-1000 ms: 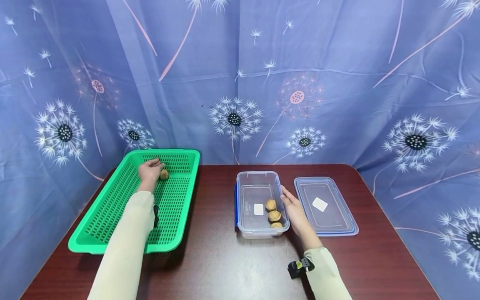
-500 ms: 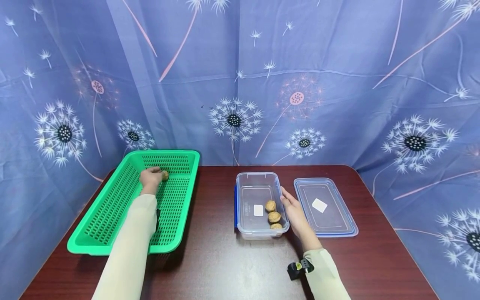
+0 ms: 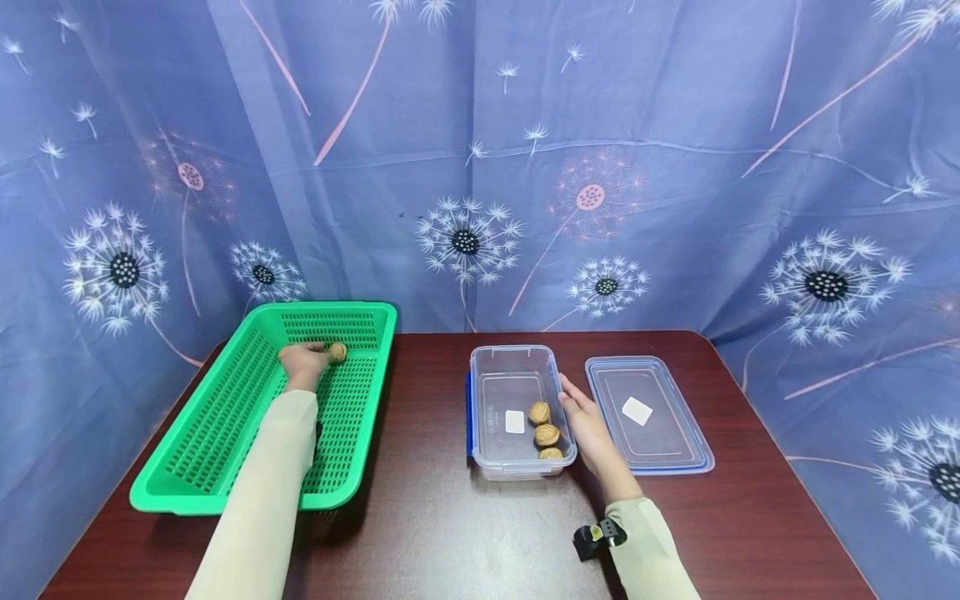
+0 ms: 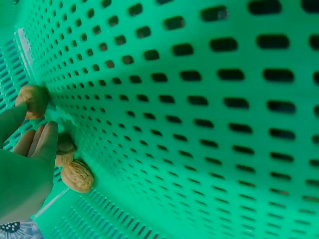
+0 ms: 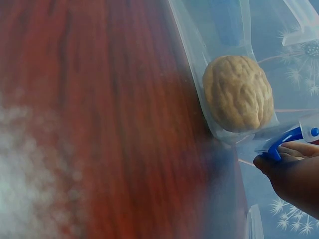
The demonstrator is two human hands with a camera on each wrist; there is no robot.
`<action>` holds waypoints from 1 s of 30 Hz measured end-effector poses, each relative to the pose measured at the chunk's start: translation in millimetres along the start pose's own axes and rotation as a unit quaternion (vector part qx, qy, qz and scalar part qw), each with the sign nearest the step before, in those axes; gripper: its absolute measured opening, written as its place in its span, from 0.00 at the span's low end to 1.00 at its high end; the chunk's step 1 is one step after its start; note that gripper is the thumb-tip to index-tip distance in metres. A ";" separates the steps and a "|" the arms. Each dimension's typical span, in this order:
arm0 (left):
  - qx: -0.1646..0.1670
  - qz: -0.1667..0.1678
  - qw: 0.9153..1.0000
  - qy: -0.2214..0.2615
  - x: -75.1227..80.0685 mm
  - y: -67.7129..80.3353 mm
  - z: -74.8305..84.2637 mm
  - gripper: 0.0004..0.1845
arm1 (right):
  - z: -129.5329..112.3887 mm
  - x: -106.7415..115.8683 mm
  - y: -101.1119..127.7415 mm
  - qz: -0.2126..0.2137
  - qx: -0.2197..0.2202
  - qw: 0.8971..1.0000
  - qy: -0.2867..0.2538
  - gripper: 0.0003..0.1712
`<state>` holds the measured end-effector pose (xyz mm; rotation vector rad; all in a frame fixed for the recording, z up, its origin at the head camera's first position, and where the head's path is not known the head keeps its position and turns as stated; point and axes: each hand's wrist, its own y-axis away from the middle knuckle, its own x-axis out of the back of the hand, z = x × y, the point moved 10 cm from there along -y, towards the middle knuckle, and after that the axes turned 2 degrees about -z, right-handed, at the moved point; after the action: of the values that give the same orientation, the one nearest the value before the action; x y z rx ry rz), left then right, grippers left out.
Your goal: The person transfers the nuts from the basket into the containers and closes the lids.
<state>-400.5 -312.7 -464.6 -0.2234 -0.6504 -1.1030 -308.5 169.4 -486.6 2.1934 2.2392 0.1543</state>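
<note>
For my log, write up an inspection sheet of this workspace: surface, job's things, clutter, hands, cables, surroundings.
Surface: glossy dark reddish table.
Job's things: green basket with at least three walnuts; open clear container holding three visible nuts; clear lid flat to its right.
Clutter: nothing seen.
Hands: left hand in the basket beside walnuts, no grip evident; right hand touching the container's right side, grip unclear.
Cables: nothing seen.
Surroundings: blue dandelion-print fabric behind and beside the table.

Blue-violet cloth (image 3: 375, 250), printed with white dandelion heads (image 3: 465, 242), loose seeds (image 3: 507, 73) and slim pink stems (image 3: 339, 132), hung in soft folds behind and along both sides of a dark reddish-brown, wood-grained table (image 3: 420, 408), whose near part caught a broad pale glare of light (image 3: 450, 533).
</note>
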 end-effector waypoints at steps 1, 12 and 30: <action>0.001 -0.010 1.000 0.003 -1.8 0.3 -0.4 0.21 | -0.2 -0.6 -0.1 -0.001 0.000 1.000 0.000 0.27; -0.035 -0.045 0.998 -0.015 -10.0 3.1 7.3 0.20 | -0.5 -4.5 -2.2 -0.003 0.007 1.000 -0.004 0.27; -0.027 -0.030 0.999 0.017 0.7 5.8 20.1 0.20 | 0.2 0.3 -0.2 0.004 0.003 1.000 0.000 0.27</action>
<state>-402.8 -301.0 -447.3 -0.2327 -0.6012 -1.1816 -308.6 169.7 -486.8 2.2062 2.2329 0.1466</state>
